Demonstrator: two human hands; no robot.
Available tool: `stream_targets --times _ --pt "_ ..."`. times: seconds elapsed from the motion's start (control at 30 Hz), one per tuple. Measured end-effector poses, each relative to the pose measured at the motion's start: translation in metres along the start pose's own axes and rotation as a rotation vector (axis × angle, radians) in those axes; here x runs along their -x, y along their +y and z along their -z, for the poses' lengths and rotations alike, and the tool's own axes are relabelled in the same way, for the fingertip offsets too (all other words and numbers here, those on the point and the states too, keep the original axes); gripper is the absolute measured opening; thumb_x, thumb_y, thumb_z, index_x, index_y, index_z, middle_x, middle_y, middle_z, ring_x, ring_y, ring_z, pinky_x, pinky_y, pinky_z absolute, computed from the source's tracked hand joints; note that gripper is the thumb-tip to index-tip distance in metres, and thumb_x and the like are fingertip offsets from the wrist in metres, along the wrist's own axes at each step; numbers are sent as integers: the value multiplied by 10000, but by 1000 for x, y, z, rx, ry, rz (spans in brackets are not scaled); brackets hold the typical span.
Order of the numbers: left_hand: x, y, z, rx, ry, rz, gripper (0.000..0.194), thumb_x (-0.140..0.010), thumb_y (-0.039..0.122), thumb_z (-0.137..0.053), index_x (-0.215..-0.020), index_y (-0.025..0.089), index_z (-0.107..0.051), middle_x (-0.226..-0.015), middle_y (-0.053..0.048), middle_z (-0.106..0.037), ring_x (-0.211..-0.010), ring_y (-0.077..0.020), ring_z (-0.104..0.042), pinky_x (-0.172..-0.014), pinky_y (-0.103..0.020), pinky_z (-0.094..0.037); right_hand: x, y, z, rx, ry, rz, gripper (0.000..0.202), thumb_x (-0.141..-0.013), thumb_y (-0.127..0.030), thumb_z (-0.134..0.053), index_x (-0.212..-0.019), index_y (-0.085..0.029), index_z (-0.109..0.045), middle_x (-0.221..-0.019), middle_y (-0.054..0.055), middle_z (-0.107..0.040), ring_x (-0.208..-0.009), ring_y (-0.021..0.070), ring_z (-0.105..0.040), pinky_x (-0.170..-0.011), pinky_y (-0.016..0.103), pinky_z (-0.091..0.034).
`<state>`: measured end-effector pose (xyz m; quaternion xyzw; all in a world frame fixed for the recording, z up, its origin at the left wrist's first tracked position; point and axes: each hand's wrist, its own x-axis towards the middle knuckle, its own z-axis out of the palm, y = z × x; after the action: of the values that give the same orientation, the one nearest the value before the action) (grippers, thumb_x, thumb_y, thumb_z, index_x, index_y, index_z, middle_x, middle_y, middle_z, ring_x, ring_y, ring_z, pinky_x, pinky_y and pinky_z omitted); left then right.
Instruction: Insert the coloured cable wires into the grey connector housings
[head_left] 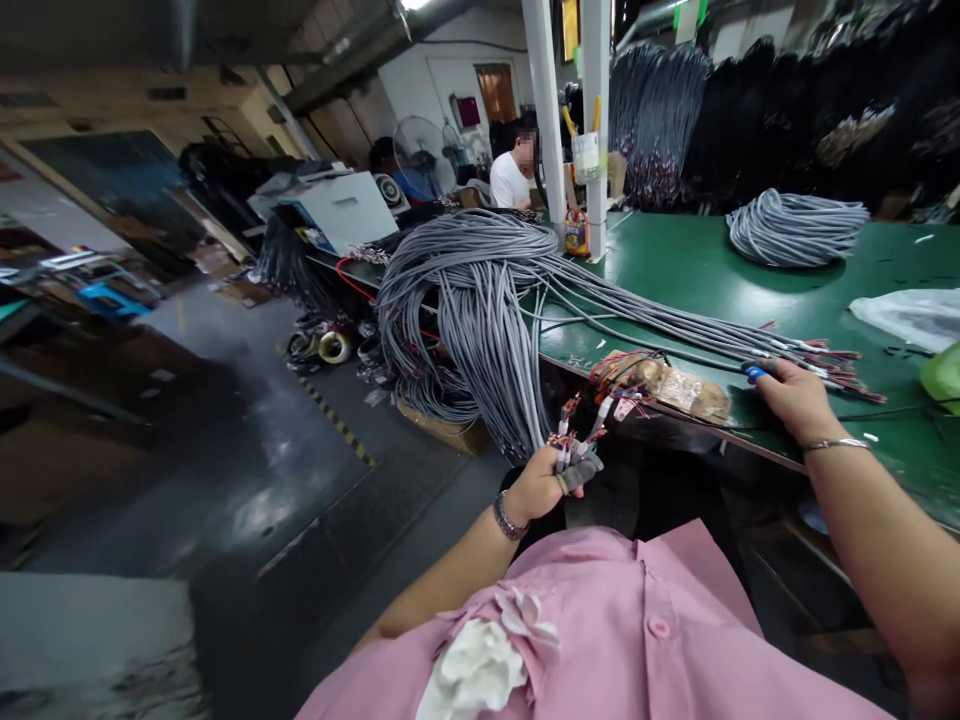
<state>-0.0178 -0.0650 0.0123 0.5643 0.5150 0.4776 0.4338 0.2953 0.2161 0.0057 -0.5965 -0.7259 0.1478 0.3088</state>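
My left hand (pixel 551 480) is closed around the ends of several grey cables, whose stripped colored wires poke up above the fingers near the table's front edge. The large bundle of grey cables (pixel 487 300) hangs over the table edge beside it. On the right, my right hand (pixel 795 398), with blue on a fingertip, rests at the ends of a row of grey cables (pixel 675 322) lying on the green table; whether it grips one is hard to see. Red and dark wire tips (pixel 840 365) fan out just beyond its fingers.
A taped block with orange wires (pixel 682 390) sits at the edge of the green table (pixel 697 270). Farther back are a coiled grey cable (pixel 795 228), a plastic bag (pixel 911 315) and a white post (pixel 596 130). A person in white (pixel 511 180) is behind the table.
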Motion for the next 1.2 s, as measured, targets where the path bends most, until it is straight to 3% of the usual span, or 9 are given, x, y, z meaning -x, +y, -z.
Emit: stream_targets --times 0.23,0.33,0.47,0.57,0.73,0.83,0.97,1.07,1.2 --pt "-4 -19 4 -32 -65 -15 489 -879 544 -472 -779 109 -671 -560 -27 -569 -547 -116 -528 -622 -257 -433 69 -58 36 -178 320 219 402 -882 -369 -508 -1160 -113 -645 -1018 159 -672 -874 203 -587 -809 307 -409" --pt "-6 -20 3 -29 -57 -6 494 -879 553 -465 -873 105 -674 -539 -21 -566 -529 -119 -525 -614 -260 -436 129 -95 27 -410 87 277 328 -869 -392 -541 -1101 -198 -667 -953 94 -687 -827 212 -612 -779 335 -460" --pt "-5 -23 2 -69 -43 -13 478 -874 538 -485 -802 107 -678 -583 -44 -603 -582 -129 -557 -663 -263 -449 182 -131 -12 -680 -489 296 333 -874 -409 -540 -1129 -215 -631 -876 58 -677 -686 173 -597 -599 279 -492" --pt "-2 -27 4 -151 -55 17 458 -859 528 -516 -775 111 -688 -603 -44 -621 -585 -133 -566 -626 -250 -444 185 -151 -34 -758 -596 277 377 -883 -422 -529 -1193 -211 -567 -752 17 -616 -559 124 -507 -502 239 -437" --pt "3 -35 7 -189 -62 20 435 -825 530 -565 -749 128 -714 -715 -66 -683 -700 -182 -622 -704 -286 -475 166 -164 -48 -777 -543 288 303 -892 -442 -506 -928 -180 -654 -641 10 -559 -532 115 -467 -499 233 -407" --pt "4 -38 9 0 136 6 438 -825 534 -567 -904 130 -715 -878 -105 -708 -812 -219 -645 -731 -309 -487 164 -155 -54 -753 -582 330 289 -886 -429 -520 -846 -175 -652 -626 11 -549 -535 115 -463 -489 229 -395" --pt "-2 -37 10 139 419 35 434 -863 507 -527 -921 111 -696 -751 -94 -688 -594 -140 -594 -512 -227 -404 168 -138 -66 -714 -675 333 295 -901 -410 -495 -807 -169 -637 -621 7 -541 -517 109 -457 -471 224 -385" --pt "-12 -26 4 95 375 41 353 -784 457 -659 -867 116 -699 -518 4 -551 -449 -83 -455 -461 -205 -356 171 -134 -73 -676 -731 397 276 -907 -375 -485 -792 -179 -641 -637 13 -567 -543 124 -491 -521 243 -423" --pt "-25 -12 -6 58 312 50 378 -732 444 -711 -944 132 -692 -549 23 -543 -416 -66 -411 -428 -199 -348 175 -132 -76 -582 -737 552 191 -893 -312 -503 -858 -208 -659 -815 50 -658 -723 182 -591 -704 308 -477"
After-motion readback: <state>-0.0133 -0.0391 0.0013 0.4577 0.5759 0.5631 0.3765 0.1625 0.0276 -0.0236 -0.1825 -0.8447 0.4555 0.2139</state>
